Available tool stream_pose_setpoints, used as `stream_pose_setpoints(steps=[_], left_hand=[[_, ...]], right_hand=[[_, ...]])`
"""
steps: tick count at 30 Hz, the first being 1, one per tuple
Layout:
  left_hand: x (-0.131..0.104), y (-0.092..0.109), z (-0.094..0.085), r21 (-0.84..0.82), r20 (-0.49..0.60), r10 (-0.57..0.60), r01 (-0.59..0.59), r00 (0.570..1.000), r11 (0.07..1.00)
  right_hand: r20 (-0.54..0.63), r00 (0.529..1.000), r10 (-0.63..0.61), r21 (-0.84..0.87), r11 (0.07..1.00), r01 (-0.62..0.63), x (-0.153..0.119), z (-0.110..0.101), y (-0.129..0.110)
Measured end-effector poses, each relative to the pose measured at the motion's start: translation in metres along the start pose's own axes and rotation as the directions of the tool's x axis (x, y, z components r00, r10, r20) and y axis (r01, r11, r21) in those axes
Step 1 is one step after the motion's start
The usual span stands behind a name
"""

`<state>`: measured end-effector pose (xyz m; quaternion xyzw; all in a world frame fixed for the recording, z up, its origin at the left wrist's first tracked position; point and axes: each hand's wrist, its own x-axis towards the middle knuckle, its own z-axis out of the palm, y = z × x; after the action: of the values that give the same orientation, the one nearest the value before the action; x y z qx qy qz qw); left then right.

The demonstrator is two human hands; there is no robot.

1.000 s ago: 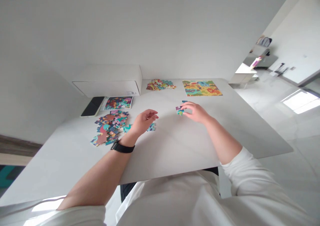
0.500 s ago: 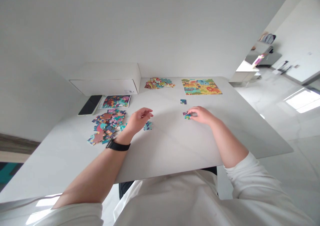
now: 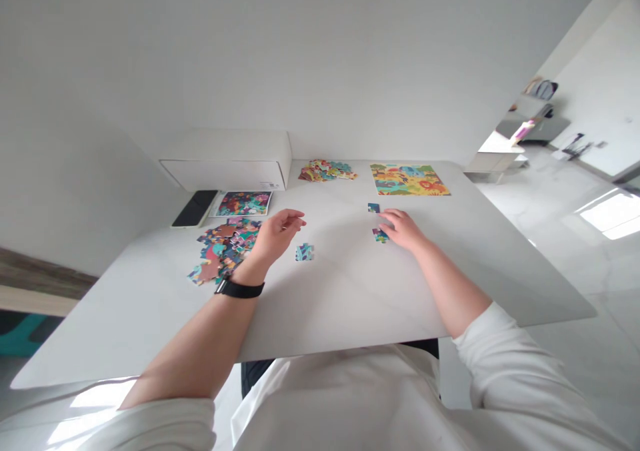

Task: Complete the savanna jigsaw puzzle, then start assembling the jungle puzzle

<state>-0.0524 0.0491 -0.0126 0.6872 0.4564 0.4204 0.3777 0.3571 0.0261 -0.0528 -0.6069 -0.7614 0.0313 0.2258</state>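
Note:
My right hand (image 3: 404, 230) reaches over the table with fingers apart. Its fingertips are at two small jigsaw pieces: a dark blue puzzle piece (image 3: 373, 208) just beyond them and a purple and green puzzle piece (image 3: 380, 236) by the thumb. Whether they touch either one I cannot tell. Above the tabletop hangs my left hand (image 3: 278, 234), its fingers loosely bent and nothing visible in them. A light teal puzzle piece (image 3: 305, 252) lies just right of it. Left of that hand is a heap of mixed puzzle pieces (image 3: 220, 251), partly hidden by the hand.
Behind the heap lie a colourful picture card (image 3: 245, 204) and a phone (image 3: 195, 208). A white box (image 3: 225, 173) stands against the wall. Farther back are a second pile of puzzle pieces (image 3: 327, 170) and an animal picture sheet (image 3: 410, 180) on the white table (image 3: 340, 304).
My right hand has let go of the purple and green piece and moved slightly away toward the dark blue piece. The whole view has shifted a little; my left hand stays hovering.

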Motion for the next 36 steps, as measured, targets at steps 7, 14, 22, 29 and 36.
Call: stream_pose_setpoints(steps=[7,14,22,29,36], left_hand=[[0.002,0.007,-0.012,0.1,-0.093,0.015,-0.006,0.996,0.995],[0.005,0.003,-0.009,-0.036,-0.065,-0.043,0.04,0.997,0.999],[0.007,0.006,-0.023,0.072,-0.105,-0.031,0.039,0.994,0.997],[-0.002,0.023,-0.094,0.139,-0.255,-0.054,0.091,0.966,0.986],[-0.015,-0.007,-0.161,0.201,-0.446,-0.168,0.281,0.879,0.938]], right_hand=[[0.041,0.995,0.09,-0.18,0.98,-0.081,0.008,0.016,-0.01],[-0.018,1.0,0.004,-0.147,0.989,-0.007,0.007,0.024,0.005],[-0.045,0.997,0.055,-0.016,0.998,-0.056,0.006,0.026,0.014],[-0.074,0.997,0.0,0.109,0.994,0.008,-0.002,0.018,0.023],[-0.089,0.996,-0.017,0.128,0.991,0.028,-0.007,0.01,0.021]])
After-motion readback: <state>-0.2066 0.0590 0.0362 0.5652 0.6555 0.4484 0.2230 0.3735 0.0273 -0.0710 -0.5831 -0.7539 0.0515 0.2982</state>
